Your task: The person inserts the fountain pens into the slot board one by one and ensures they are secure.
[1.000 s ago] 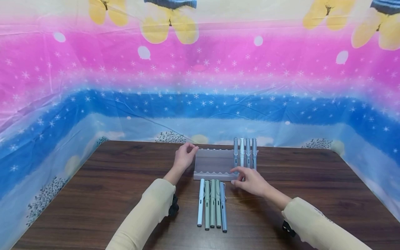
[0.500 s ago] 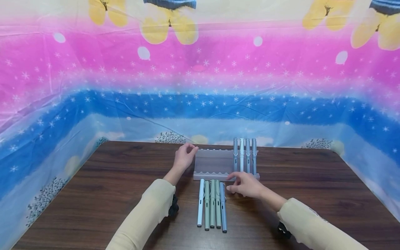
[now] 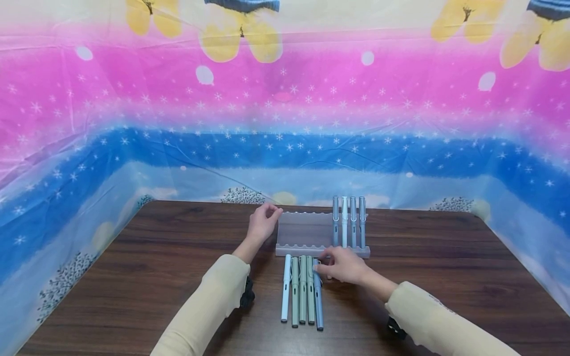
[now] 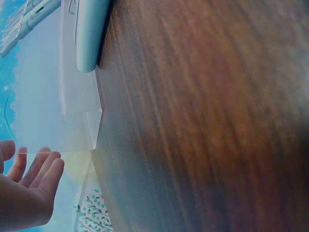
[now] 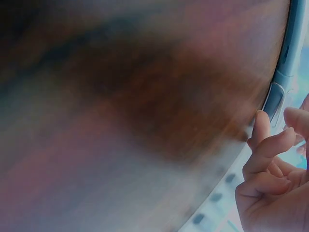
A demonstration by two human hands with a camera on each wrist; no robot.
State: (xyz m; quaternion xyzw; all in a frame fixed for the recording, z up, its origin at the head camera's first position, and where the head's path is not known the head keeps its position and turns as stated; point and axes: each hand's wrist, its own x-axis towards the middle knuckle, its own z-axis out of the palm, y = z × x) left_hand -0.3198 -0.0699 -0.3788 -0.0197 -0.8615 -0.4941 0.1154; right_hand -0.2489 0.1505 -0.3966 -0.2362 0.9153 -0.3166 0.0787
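A translucent pen rack (image 3: 305, 230) with scalloped edges stands on the table. My left hand (image 3: 261, 222) pinches its upper left corner; in the left wrist view the fingers (image 4: 48, 176) lie at the rack's side edge. In front of the rack, a row of capped pens lies side by side: a pale blue pen (image 3: 285, 291), several green pens (image 3: 303, 291) and a darker blue pen (image 3: 318, 306) at the right end. The thumb and fingertips of my right hand (image 3: 345, 266) pinch this blue pen's clip end, partly covering it. In the right wrist view the pen (image 5: 287, 58) runs up from those fingertips.
Several blue and grey-blue pens (image 3: 354, 222), one of them paler, stand in the right-hand slots of the rack. The dark wooden table (image 3: 178, 277) ends at a patterned cloth backdrop (image 3: 249, 148) behind and on both sides.
My right hand has moved left and down from the rack's front edge to the blue pen and taken hold of its clip end. The left hand and rack have stayed in place.
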